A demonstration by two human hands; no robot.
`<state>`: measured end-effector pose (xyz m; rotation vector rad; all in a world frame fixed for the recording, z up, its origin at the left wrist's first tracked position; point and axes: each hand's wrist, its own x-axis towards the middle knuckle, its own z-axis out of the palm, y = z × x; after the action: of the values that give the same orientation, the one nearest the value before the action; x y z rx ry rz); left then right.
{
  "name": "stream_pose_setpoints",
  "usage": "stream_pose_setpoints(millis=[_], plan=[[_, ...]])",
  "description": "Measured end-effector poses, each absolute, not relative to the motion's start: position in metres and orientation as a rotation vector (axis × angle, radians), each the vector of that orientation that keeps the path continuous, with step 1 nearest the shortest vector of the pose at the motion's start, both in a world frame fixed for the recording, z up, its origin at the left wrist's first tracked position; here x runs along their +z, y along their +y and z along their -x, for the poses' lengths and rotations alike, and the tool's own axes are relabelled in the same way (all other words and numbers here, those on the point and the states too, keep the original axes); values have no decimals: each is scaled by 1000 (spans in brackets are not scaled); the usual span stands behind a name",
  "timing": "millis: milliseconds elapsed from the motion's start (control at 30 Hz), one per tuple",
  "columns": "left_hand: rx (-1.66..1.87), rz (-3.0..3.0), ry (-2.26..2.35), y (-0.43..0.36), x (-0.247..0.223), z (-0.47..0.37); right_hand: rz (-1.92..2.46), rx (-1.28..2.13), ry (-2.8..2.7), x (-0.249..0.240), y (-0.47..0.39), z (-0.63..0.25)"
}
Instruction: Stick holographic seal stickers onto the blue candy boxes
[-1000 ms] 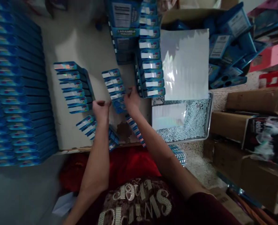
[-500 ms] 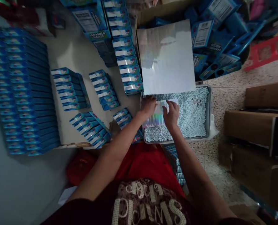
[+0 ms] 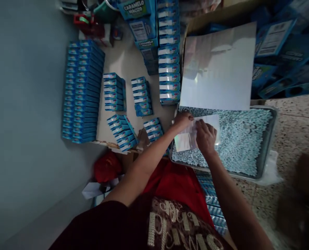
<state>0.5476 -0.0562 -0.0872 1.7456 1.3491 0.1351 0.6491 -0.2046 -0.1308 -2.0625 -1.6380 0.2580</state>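
Note:
A small shiny, rainbow-tinted sheet (image 3: 185, 141) lies over the left part of a metal tray (image 3: 269, 139) filled with small pale blue pellets (image 3: 243, 142). At the sheet's upper edge, my left hand (image 3: 183, 121) has its fingertips pinched together on it. My right hand (image 3: 206, 138) is closed, with bent fingers pressed on the middle of the sheet close to the left fingertips. Whether a small piece sits between the fingertips is too fine to tell. Just beyond the tray rests a larger glossy white sheet (image 3: 217, 76).
Rows of blue boxes (image 3: 85, 93) stand on the table at left, with smaller groups (image 3: 141, 95) nearer the tray. A tall column of boxes (image 3: 169, 69) borders the white sheet. Behind it, a carton holds blue packages (image 3: 275, 38). More boxes (image 3: 214, 205) sit below the tray.
The whole view has swung left, so everything appears farther right. My right hand's thumb and fingers, earlier apart, have closed together nearer my left hand. The small sheet's reflections look paler.

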Motion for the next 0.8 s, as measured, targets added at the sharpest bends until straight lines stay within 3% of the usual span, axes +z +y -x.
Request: stream_pose_setpoints(millis=[233, 500, 633, 733, 800], plan=[[-128, -2037, 1318, -65, -71, -551, 2147, 181, -1666, -112, -230, -658], [-99, -2126, 1295, -63, -91, -563, 2122, 384, -1490, -79, -237, -662], [234, -1983, 1183, -65, -85, -551, 1975, 740, -1000, -25, -244, -653], [566, -1497, 1287, -81, -64, -524, 1698, 1062, -670, 6, -232, -646], [580, -1077, 1284, -92, -49, -500, 1553, 1189, -535, 14, -217, -640]])
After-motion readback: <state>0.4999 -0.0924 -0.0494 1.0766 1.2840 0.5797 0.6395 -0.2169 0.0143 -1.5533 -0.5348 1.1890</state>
